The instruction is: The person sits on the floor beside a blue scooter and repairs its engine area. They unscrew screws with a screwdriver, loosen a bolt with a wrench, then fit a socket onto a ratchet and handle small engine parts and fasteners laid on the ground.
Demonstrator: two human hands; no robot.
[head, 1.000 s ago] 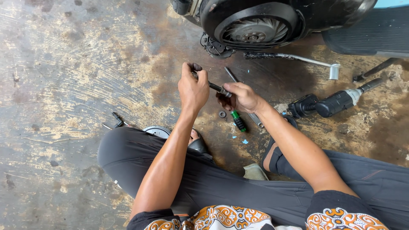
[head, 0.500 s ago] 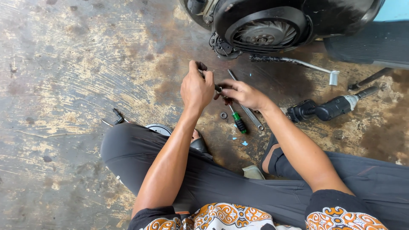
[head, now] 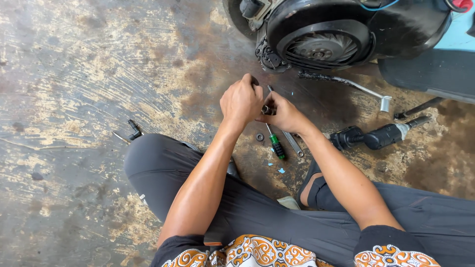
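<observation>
Left hand [head: 241,101] fisted round dark tool handle; right hand [head: 283,114] pinching small metal part [head: 266,109] (axis unclear). Below right hand: green-handled screwdriver [head: 275,144], handle toward body.

Hands closer together now: left hand [head: 241,101] and right hand [head: 283,114] nearly touching, both closed around small dark part [head: 266,109] between them. A second ago they sat a bit apart with long thin tool sticking out. Camera drifts too, engine fan cover [head: 324,47] showing more, green-handled screwdriver [head: 275,144] now just below hands.
</observation>
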